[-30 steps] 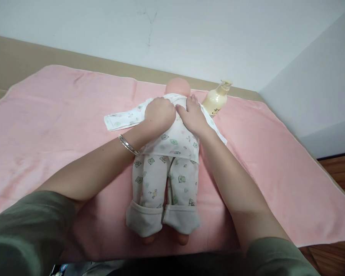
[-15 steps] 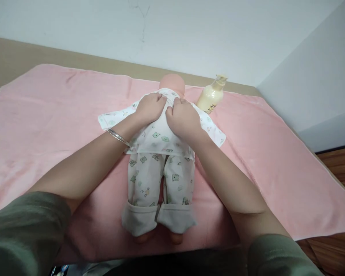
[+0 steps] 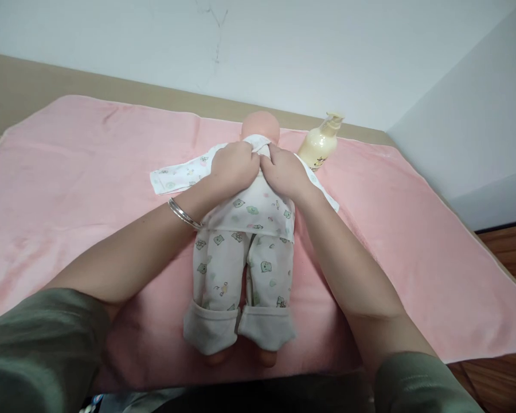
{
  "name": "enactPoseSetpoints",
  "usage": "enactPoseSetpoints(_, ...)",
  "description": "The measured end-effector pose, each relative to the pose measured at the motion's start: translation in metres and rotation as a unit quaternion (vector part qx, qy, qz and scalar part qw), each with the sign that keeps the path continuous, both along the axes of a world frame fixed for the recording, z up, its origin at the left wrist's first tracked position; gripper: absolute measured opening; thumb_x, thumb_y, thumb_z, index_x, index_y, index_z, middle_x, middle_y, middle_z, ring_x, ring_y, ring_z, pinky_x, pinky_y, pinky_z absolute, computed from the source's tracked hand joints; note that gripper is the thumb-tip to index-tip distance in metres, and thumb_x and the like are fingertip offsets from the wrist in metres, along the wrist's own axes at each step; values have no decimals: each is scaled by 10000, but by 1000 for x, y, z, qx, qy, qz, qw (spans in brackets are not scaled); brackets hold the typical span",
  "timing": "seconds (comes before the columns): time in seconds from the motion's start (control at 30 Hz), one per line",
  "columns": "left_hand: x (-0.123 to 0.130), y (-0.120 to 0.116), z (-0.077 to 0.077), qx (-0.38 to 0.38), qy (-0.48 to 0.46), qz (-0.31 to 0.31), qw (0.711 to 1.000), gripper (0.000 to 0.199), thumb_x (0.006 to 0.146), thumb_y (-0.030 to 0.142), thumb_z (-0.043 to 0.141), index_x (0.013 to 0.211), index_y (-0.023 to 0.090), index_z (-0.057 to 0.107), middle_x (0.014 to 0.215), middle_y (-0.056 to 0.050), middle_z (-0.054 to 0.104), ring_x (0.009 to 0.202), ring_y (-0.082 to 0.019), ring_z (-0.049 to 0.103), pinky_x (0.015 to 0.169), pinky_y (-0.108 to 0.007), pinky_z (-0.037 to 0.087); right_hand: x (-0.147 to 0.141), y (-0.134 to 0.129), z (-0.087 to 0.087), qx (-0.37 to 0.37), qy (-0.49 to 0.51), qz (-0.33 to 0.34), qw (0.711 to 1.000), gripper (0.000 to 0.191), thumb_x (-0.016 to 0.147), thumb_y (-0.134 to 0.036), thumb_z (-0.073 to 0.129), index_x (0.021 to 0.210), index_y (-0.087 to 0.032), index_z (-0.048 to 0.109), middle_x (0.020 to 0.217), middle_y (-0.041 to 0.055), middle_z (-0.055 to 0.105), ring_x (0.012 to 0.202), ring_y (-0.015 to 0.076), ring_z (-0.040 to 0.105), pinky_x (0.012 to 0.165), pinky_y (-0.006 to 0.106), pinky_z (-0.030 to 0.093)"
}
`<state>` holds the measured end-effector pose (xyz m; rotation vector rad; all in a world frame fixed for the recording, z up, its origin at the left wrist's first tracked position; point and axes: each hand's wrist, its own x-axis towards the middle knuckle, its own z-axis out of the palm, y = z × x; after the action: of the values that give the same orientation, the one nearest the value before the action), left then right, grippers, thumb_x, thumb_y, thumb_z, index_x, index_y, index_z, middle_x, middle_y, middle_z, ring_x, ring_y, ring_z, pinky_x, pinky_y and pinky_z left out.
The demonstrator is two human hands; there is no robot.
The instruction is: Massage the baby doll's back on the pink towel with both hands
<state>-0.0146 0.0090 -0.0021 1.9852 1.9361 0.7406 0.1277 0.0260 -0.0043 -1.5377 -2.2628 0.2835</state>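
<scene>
Lying on a pink blanket (image 3: 90,172): a baby doll (image 3: 264,252) in a printed white top (image 3: 251,209) and cuffed trousers (image 3: 223,267).
I've got my left hand (image 3: 235,166) curled on the top just below the collar, right hand (image 3: 286,172) bent close beside it; fingertips are hidden, so I can't tell whether either pinches cloth. Silver bangles (image 3: 184,214) on the left wrist, cream pump bottle (image 3: 318,148) beyond the right hand, pale wall (image 3: 327,51) behind.

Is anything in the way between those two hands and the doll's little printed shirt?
Nothing visible is: the left hand and right hand both touch the shirt, just below the doll's head. The pump bottle is off to the right, not between them.
</scene>
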Motion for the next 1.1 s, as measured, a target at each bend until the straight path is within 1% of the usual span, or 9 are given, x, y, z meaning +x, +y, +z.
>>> enactPoseSetpoints(0.13,-12,14,-5,3,-29,-27,999,334,999,292,370,764,220,596,980,-101,732,983,-259,649,913,-432,512,-18,-26,7,31,-36,15,999,448,1010,-271,360,1301,-62,629,1346,241,694,1287,408,627,1153,578,481)
enactPoseSetpoints(0.23,-14,16,-9,12,-29,-28,999,336,1000,310,350,785,217,591,1000,-93,745,973,-245,641,904,-420,504,-24,-30,3,50,-42,22,998,482,985,-205,364,1355,-25,616,1417,248,658,1375,386,580,1225,548,431)
enactPoseSetpoints(0.3,-11,14,-10,21,-21,-13,999,346,1004,313,343,843,213,632,1044,-106,762,988,-258,658,914,-422,513,-20,-21,-1,38,-13,25,999,493,1001,-235,354,1378,-57,617,1440,217,659,1395,358,575,1241,529,425)
enactPoseSetpoints(0.4,-5,8,-10,39,-9,11,999,369,1001,288,347,888,196,686,1067,-134,771,1009,-281,686,935,-422,527,-6,3,-10,15,49,18,999,530,1038,-373,360,1449,-127,586,1556,162,602,1485,334,513,1287,538,376)
enactPoseSetpoints(0.53,-1,5,-9,56,3,20,998,385,999,246,358,942,173,732,1021,-143,768,1016,-286,698,994,-420,533,9,23,-15,-15,80,-5,997,646,1038,-528,366,1535,-144,515,1642,157,520,1532,350,471,1291,566,359)
enactPoseSetpoints(0.6,-2,7,-10,56,8,8,998,395,997,241,357,999,167,744,1040,-138,771,1039,-286,698,1023,-424,535,10,22,-14,-10,65,-6,998,628,1045,-531,341,1487,-138,553,1566,176,590,1471,361,529,1258,569,397)
enactPoseSetpoints(0.73,-7,16,-12,34,6,-23,999,397,985,248,362,1075,181,743,1108,-116,778,1073,-284,693,1040,-427,537,-2,2,-5,6,15,-21,1000,521,1062,-462,310,1255,-130,663,1325,210,717,1290,400,640,1174,605,456)
enactPoseSetpoints(0.9,-11,20,-15,37,-24,-39,998,374,982,262,353,1041,204,718,1138,-98,773,1047,-264,688,1005,-396,533,-18,-21,2,34,-14,-19,999,435,1037,-320,339,1226,-83,651,1296,243,709,1253,400,644,1138,570,483)
enactPoseSetpoints(1.1,-11,19,-17,48,-39,-41,997,404,969,251,355,1094,196,735,1208,-109,772,1116,-289,692,1048,-432,530,-2,0,-2,9,10,-2,1000,422,1044,-376,293,1082,-190,670,1163,164,758,1081,347,693,989,511,555)
